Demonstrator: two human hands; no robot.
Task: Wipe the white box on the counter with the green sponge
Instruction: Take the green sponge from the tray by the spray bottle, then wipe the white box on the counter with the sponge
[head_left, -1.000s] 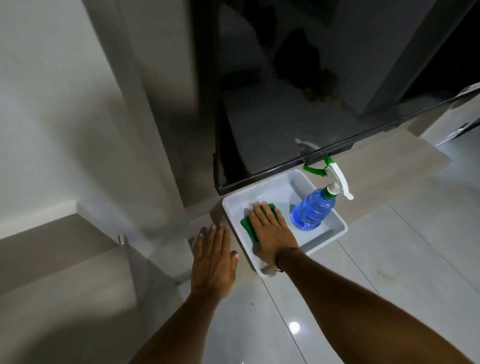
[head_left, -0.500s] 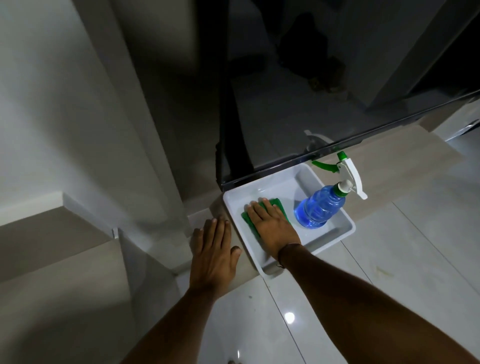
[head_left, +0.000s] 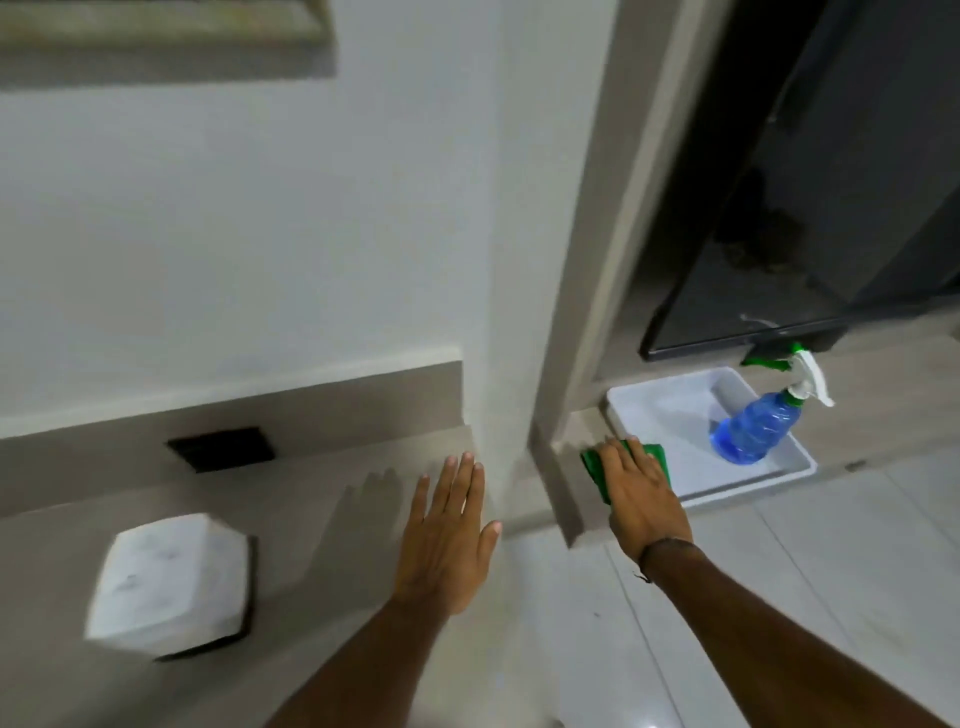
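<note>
At the tray's (head_left: 649, 405) left rim, the right hand (head_left: 641, 499), flat on the green sponge (head_left: 597, 467), has slid out from the tray floor; left hand (head_left: 447, 535) spread, empty. White box (head_left: 166, 577) lies unwiped, far left on the counter (head_left: 322, 499).

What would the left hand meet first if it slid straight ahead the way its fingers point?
Probably the white wall corner: the left hand lies flat, its fingers aimed up at the corner's base. Depth is unclear, so how far off it is cannot be told.
</note>
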